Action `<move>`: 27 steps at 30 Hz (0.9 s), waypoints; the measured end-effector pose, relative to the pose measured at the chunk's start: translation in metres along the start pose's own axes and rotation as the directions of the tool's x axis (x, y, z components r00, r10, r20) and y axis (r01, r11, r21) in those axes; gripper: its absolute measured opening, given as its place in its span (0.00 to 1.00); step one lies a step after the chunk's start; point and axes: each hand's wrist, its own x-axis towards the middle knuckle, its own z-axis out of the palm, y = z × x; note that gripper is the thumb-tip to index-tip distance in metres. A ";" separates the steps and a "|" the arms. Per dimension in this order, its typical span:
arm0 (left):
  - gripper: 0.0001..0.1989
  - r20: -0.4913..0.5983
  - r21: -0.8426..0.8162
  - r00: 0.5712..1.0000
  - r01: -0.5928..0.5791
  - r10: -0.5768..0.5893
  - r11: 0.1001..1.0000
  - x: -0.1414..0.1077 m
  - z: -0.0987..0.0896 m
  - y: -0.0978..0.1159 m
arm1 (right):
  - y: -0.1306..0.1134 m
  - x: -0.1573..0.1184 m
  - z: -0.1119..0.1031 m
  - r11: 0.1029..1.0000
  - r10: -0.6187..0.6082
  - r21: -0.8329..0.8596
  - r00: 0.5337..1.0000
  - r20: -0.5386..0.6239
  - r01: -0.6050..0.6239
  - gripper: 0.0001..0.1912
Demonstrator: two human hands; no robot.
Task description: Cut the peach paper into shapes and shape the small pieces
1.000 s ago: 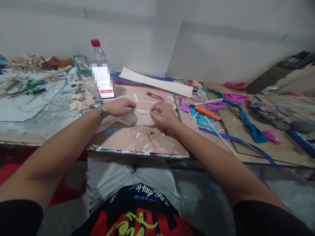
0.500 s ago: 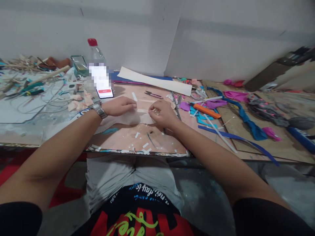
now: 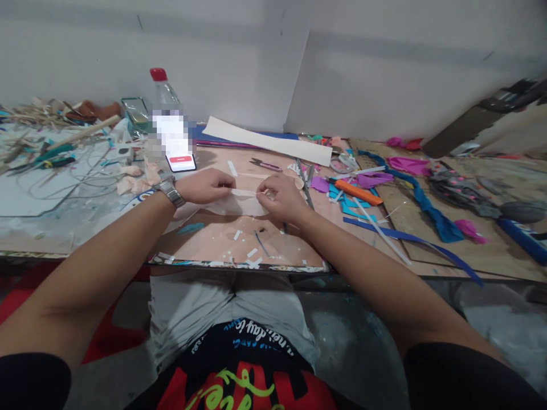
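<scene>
A thin, whitish translucent sheet (image 3: 239, 205), paper or film, stretches between my two hands low over the table. My left hand (image 3: 203, 186), with a metal watch at the wrist, has its fingers closed on the sheet's left part. At the right end, the fingertips of my right hand (image 3: 280, 196) pinch the sheet's upper edge. Just beyond the left fingertips lies a small white strip (image 3: 232, 168). Small thread snips (image 3: 265, 165) rest on the table behind the hands.
A lit phone (image 3: 182, 162) leans against a bottle with a red cap (image 3: 158, 74). Behind the hands lies a long cream strip (image 3: 269, 142). An orange cutter (image 3: 358, 192), blue ribbon (image 3: 414, 239) and purple scraps are at right. Green-handled pliers (image 3: 55, 156) and sticks lie at left.
My left fingers have curled in and drawn slightly back from the small white strip. My right hand keeps its pinch almost in place.
</scene>
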 end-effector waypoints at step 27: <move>0.23 0.015 -0.223 0.997 -0.072 0.077 0.972 0.004 0.014 0.026 | -0.008 -0.006 0.000 0.986 -0.164 0.029 0.986 0.009 0.164 0.11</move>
